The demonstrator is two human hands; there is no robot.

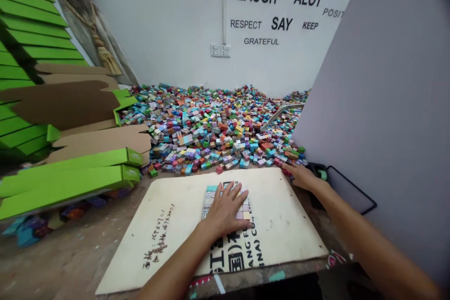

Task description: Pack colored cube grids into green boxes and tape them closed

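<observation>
Many green boxes [70,171] (contents unclear) flank piled blocks [211,126], left hand [226,210] covering block rows [210,195], fingers spread, right hand's [300,176] pinch unclear.

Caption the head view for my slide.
Left hand pressed over small blocks on cardboard; right hand beside the colorful block pile.

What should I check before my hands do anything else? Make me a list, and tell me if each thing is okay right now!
1. Left hand on the patch of little blocks: ok, its fingers are spread over it.
2. Board under the patch: ok, it lies flat.
3. Right hand near the big pile: ok, it is at the near edge.
4. Block held in the right hand: cannot tell, its fingertips are too small to see well.
5. Whole patch neatly lined up: cannot tell, the left hand hides part.
6. Wide gap between pile and board: not ok, they nearly meet.
</observation>
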